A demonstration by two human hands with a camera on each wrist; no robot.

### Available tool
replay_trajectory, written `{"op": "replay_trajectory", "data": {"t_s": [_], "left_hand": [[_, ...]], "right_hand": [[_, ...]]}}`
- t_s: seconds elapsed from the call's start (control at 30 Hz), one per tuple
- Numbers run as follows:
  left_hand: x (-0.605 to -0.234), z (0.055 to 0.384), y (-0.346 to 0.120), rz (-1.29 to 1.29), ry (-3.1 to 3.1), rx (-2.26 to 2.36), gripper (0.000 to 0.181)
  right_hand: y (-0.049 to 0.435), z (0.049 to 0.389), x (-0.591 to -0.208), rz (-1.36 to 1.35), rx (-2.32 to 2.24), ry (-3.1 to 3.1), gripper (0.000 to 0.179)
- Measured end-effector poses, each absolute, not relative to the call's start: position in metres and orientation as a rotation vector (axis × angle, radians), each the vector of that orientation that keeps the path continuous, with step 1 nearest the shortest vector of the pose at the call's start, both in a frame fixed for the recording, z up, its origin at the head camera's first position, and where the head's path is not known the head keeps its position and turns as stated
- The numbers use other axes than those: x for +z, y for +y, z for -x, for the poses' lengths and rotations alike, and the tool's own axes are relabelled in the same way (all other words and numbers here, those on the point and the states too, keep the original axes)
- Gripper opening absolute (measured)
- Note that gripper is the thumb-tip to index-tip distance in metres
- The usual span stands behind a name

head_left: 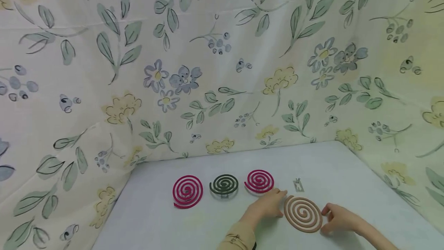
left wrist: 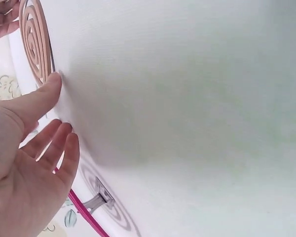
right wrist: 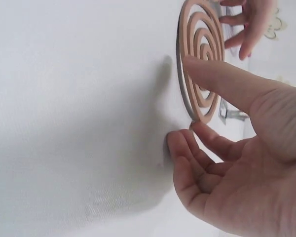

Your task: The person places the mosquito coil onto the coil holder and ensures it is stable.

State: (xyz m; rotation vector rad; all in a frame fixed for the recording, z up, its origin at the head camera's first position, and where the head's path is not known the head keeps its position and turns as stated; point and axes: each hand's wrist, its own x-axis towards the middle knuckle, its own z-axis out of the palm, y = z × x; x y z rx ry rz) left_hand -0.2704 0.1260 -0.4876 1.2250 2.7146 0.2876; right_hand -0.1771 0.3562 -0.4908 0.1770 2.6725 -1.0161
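Observation:
A brown mosquito coil lies flat on the white table between my two hands. My left hand is at its left, fingers spread and loosely bent, with the thumb tip right by the coil's rim in the left wrist view. On the other side, my right hand has its index fingertip at the coil's edge. The right thumb overlaps the coil in the right wrist view, and the remaining fingers bend loosely beside it. Behind the coil sits a small metal stand.
Further left are a pink coil, a dark green coil and another pink coil, the last close behind my left hand. A metal stand shows under the near pink one. Floral cloth hangs around the table.

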Motion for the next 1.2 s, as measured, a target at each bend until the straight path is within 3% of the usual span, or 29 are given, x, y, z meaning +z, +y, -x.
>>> {"op": "replay_trajectory", "data": {"t_s": [0.27,0.7,1.07,1.2], "left_hand": [[-0.49,0.274,0.13,-1.158,2.747,0.273,0.071],[-0.495,0.272,0.126,-1.185,2.777,0.249,0.082],[-0.496,0.274,0.115,-1.234,2.764,0.436,0.089],[-0.497,0.281,0.11,-1.274,2.684,0.642,0.083]], "right_hand": [[0.34,0.181,-0.496,-0.19,-0.955,2.778,0.046],[0.353,0.181,-0.501,0.018,-1.451,2.532,0.071],[0.358,0.185,-0.498,0.129,-1.75,2.275,0.067],[0.359,0.185,-0.496,0.063,-1.737,2.338,0.067]]}}
